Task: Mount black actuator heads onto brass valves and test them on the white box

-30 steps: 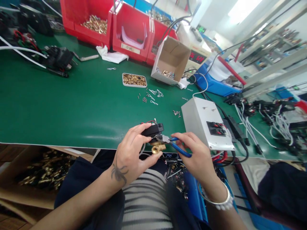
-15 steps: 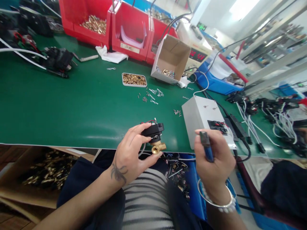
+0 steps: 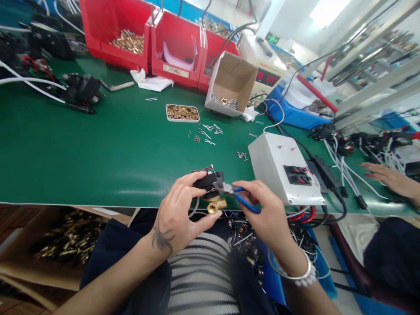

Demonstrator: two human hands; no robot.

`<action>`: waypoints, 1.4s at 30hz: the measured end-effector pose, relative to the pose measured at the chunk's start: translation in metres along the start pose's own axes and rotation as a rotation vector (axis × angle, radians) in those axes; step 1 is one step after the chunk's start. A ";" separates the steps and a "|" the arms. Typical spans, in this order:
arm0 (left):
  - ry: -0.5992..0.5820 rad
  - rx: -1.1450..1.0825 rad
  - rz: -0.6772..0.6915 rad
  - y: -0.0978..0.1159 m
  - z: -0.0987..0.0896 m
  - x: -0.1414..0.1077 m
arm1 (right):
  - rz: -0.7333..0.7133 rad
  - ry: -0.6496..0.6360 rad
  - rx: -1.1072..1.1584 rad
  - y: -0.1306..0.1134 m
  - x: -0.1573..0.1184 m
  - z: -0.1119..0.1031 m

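My left hand (image 3: 180, 203) grips a small valve assembly at the table's front edge, fingers on its black housing (image 3: 204, 181) and thumb under its brass fitting (image 3: 215, 204). Blue-handled pliers (image 3: 246, 201) are in my right hand (image 3: 267, 214), their metal jaws touching the assembly's right side just above the brass. Whether the jaws are closed on a part is too small to tell. Behind the hands lie silver clips (image 3: 210, 134), small screws (image 3: 242, 155) and a white tray of brass pieces (image 3: 182, 113).
Red bins (image 3: 174, 72) and an open cardboard box (image 3: 231, 83) stand at the back. A grey switch box (image 3: 278, 166) is right of my hands. Another person's hand (image 3: 390, 177) rests near cabled parts at the right. Black assemblies (image 3: 82, 87) lie at the left.
My right hand has moved left and turned, bringing the pliers to the assembly. My left hand holds it in nearly the same place. Another person's hand has appeared at the right.
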State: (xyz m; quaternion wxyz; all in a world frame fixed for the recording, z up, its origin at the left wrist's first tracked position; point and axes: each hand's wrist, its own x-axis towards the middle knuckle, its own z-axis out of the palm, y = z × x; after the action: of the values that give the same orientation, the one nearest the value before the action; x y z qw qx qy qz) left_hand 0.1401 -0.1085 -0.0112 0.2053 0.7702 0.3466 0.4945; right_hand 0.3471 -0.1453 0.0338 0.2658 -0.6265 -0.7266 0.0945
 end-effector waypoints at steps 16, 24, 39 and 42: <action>0.045 0.162 0.209 0.027 -0.033 0.018 | 0.372 -0.210 1.245 -0.046 0.012 0.020; -0.064 0.156 0.324 0.040 -0.037 0.024 | 0.450 -0.175 1.591 -0.061 0.009 0.017; -0.142 0.119 0.245 0.046 -0.052 0.036 | 0.457 -0.174 1.628 -0.072 0.005 0.014; -0.136 0.135 0.236 0.049 -0.055 0.037 | 0.417 -0.195 1.632 -0.070 0.006 0.011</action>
State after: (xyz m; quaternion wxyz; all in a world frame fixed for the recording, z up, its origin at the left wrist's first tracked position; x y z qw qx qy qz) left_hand 0.1162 -0.1161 0.0675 0.1166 0.8493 0.2713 0.4377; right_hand 0.2808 -0.1509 0.0593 0.5479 -0.3486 -0.3200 0.6898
